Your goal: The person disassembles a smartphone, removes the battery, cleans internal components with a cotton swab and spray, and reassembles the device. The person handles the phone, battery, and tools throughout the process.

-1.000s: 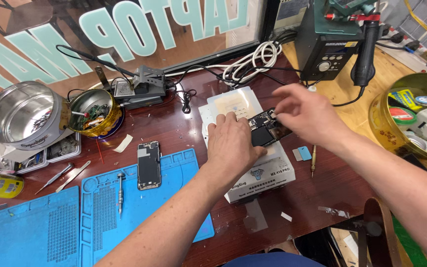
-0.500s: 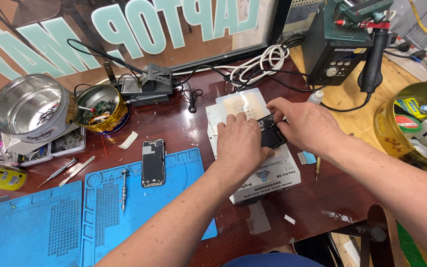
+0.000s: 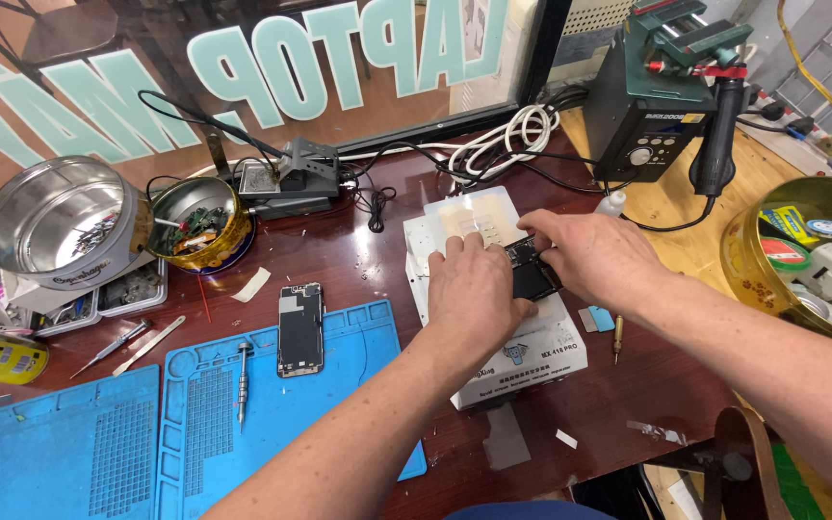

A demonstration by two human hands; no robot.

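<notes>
On the dark red workbench [image 3: 339,241] both hands meet over a white box-shaped machine [image 3: 522,347] that stands right of the middle, its far end near the coiled white cable [image 3: 503,144] and its near end close to the bench's front edge. A small dark phone part [image 3: 530,274] lies on top of the machine, pinched between the two hands. The left hand [image 3: 474,294] lies palm down over its left end, fingers pointing away towards the window, pressing on it. The right hand [image 3: 594,260] comes in from the right, fingers curled onto the part's far right edge, gripping it. Only a strip of the part shows between the hands; its long axis seems to run from near left to far right, slightly tilted, though how far it reaches under the left palm cannot be told. Room around the machine is uneven. To its left lies open bench, then a phone [image 3: 300,329] lying flat with its long axis pointing away, straddling the far edge of the blue mat [image 3: 339,385]. A screwdriver [image 3: 242,380] lies on the mat, well apart. Just right of the machine sit a small blue and grey chip [image 3: 597,319] and a thin brass tool [image 3: 616,339], leaving little space there. Behind stands a dark green soldering station [image 3: 652,106]; far right, a gold round tin [image 3: 801,250]. Two metal bowls [image 3: 60,217] crowd the far left.
</notes>
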